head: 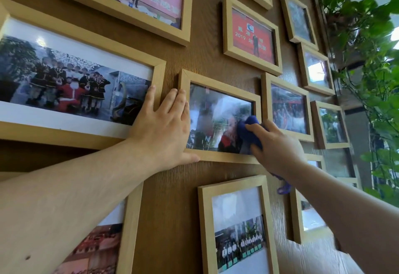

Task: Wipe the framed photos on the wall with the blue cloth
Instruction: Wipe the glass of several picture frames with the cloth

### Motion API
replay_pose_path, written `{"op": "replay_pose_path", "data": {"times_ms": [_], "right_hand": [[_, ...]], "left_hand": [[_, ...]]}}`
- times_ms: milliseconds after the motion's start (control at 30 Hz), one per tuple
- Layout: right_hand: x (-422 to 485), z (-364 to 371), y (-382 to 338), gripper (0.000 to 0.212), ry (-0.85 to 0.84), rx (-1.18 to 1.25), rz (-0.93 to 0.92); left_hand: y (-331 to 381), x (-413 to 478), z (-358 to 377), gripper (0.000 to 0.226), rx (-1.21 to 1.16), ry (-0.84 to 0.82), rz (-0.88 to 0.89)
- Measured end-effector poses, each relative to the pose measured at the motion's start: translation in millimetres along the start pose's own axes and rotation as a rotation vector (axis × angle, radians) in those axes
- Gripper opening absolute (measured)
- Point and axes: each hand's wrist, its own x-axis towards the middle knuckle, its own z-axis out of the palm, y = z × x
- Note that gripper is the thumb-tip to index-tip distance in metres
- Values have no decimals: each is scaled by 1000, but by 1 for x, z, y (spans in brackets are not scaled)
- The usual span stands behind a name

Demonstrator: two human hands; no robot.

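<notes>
The blue cloth (250,132) is bunched against the lower right corner of the glass of a small wooden-framed photo (218,116) at the middle of the brown wood-grain wall (172,198). The right hand (276,146) presses it there, fingers (255,127) curled over and holding the cloth, while a loose tail of the cloth hangs below the wrist. A pale streaky smear shows on the glass above and left of the cloth. The left hand (164,127) lies flat with fingers spread wide, covering this frame's left edge, its thumb along the bottom rail and 1 fingertip touching the large framed group photo (71,79) to the left. More light wooden frames surround them, including a red photo (252,34) above. Green trailing plants (367,58) hang at the far right.
</notes>
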Motion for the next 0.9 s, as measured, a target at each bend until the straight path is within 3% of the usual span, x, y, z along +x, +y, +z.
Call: {"op": "replay_pose_path", "data": {"times_ms": [200, 300, 433, 667, 900], "right_hand": [[3, -18, -71, 48, 17, 121, -420], [5, -19, -71, 46, 23, 102, -479], [-5, -14, -33, 40, 8, -6, -413], [-24, -20, 10, 38, -158, -257, -115], [-10, -50, -24, 43, 16, -47, -94]], "left_hand": [[2, -1, -2, 118, -11, -3, -6], [2, -1, -3, 117, -3, -5, -6], [1, 0, -2, 118, -16, -10, -4], [1, 1, -4, 119, -11, -38, 4], [-17, -14, -19, 118, -35, -67, 36]]}}
